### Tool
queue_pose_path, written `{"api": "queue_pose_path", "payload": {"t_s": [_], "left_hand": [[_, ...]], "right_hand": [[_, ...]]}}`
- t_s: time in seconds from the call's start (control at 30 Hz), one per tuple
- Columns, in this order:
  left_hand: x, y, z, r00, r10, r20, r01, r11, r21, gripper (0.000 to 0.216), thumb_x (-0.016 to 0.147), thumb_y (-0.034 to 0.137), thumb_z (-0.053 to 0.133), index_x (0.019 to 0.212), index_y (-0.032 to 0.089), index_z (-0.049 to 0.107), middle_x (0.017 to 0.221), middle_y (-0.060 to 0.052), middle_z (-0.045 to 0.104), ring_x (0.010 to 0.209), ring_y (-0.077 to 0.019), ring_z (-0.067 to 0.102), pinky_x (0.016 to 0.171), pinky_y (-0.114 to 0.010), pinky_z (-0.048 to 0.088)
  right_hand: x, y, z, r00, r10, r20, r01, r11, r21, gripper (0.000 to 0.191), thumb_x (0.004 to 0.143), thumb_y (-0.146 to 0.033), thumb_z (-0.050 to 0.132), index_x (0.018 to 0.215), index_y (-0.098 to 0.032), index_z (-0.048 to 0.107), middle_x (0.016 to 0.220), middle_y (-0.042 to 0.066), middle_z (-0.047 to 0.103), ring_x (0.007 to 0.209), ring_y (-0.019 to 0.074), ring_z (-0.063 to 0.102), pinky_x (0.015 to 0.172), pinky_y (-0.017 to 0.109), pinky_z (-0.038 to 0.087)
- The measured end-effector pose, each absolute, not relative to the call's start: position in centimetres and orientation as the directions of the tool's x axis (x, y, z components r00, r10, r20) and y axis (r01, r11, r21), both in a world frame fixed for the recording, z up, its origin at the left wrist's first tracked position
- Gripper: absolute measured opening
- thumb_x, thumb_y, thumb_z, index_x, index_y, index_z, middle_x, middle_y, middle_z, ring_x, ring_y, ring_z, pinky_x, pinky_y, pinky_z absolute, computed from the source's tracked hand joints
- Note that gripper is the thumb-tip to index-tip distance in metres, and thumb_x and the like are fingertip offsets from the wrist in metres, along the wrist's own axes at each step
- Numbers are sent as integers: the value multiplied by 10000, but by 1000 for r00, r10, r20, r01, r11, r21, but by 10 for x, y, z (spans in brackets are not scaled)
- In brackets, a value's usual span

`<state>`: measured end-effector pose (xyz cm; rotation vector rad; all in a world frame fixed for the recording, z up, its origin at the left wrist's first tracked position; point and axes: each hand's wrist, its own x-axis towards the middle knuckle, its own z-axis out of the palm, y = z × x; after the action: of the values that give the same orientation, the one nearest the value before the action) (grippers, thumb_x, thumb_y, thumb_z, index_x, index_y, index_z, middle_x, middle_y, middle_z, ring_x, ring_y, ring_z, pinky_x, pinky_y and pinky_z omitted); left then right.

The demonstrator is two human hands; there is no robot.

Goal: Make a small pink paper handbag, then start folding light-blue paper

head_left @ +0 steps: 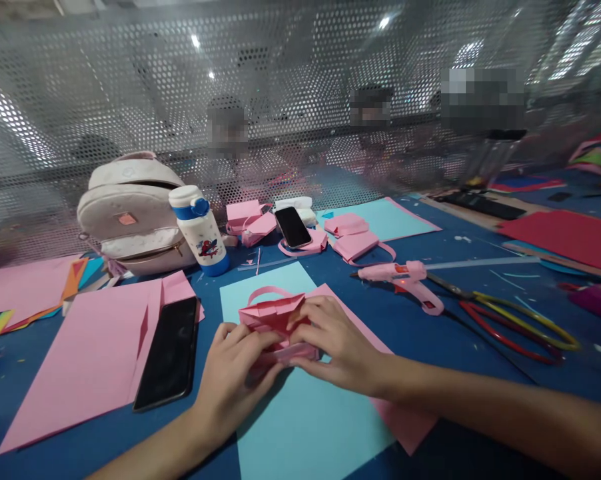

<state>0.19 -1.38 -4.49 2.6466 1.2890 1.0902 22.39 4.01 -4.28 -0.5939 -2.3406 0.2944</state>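
A small pink folded paper bag [275, 315] with a looped handle rests on a light blue paper sheet [300, 420] in front of me. My left hand [233, 370] pinches its lower left side, fingers closed on the paper. My right hand [333, 340] presses on its right side, fingers curled over the fold. A pink sheet [405, 427] lies partly under the blue one.
A black phone [169, 353] lies on pink paper [80, 360] at left. Behind stand a white backpack [130, 213], a water bottle [200, 230], another phone [293, 227] and finished pink bags [353, 237]. A pink glue gun [405, 280] and scissors [515, 323] lie right. A perforated metal screen [300, 100] closes the back.
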Motion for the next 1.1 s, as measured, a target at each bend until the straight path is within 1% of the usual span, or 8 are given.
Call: {"api": "queue_pose_path", "payload": {"t_s": [0.2, 0.33, 0.5, 0.6, 0.87, 1.1], "left_hand": [[-3, -15, -44, 401, 713, 576, 670, -657, 347, 257, 901, 148, 671, 1125, 225, 572, 947, -2, 706, 791, -175, 598, 777, -326, 366], [-5, -15, -43, 405, 716, 568, 659, -660, 362, 264, 906, 143, 655, 1141, 228, 569, 955, -8, 704, 796, -176, 598, 783, -326, 381], [-9, -15, -43, 412, 722, 556, 643, -663, 384, 270, 919, 146, 636, 1167, 231, 568, 939, -10, 694, 793, -171, 593, 788, -316, 400], [-11, -16, -44, 396, 731, 556, 643, -653, 400, 245, 931, 165, 624, 1162, 236, 583, 940, -24, 700, 805, -181, 597, 794, -317, 419], [-13, -18, -43, 386, 745, 544, 631, -644, 434, 332, 935, 150, 596, 1248, 248, 542, 1016, -37, 695, 880, -203, 575, 806, -308, 447], [-16, -19, -44, 369, 757, 539, 617, -633, 467, 345, 946, 149, 553, 1274, 252, 531, 1049, -54, 685, 935, -218, 590, 821, -321, 475]], "right_hand": [[228, 41, -40, -671, 518, 531, 304, 845, -439, 158, 866, -312, 732, 936, -216, 627, 1085, 57, 654, 1074, 252, 516, 925, 418, 385], [229, 42, -39, -686, 519, 510, 289, 838, -462, 196, 857, -327, 740, 968, -215, 624, 1084, 65, 648, 1074, 254, 512, 934, 424, 398], [232, 44, -38, -682, 542, 491, 276, 812, -514, 134, 871, -263, 711, 949, -211, 615, 1055, 65, 635, 1041, 244, 512, 908, 416, 414], [233, 46, -39, -677, 552, 487, 260, 798, -543, 115, 880, -246, 694, 940, -213, 602, 1071, 70, 622, 1055, 244, 505, 921, 421, 420], [236, 46, -37, -684, 558, 470, 245, 783, -573, 89, 903, -236, 646, 947, -210, 572, 1087, 81, 592, 1084, 249, 490, 960, 430, 411], [240, 48, -32, -704, 550, 450, 232, 777, -586, 82, 960, -293, 558, 958, -211, 549, 1075, 91, 584, 1057, 243, 494, 949, 431, 425]]}}
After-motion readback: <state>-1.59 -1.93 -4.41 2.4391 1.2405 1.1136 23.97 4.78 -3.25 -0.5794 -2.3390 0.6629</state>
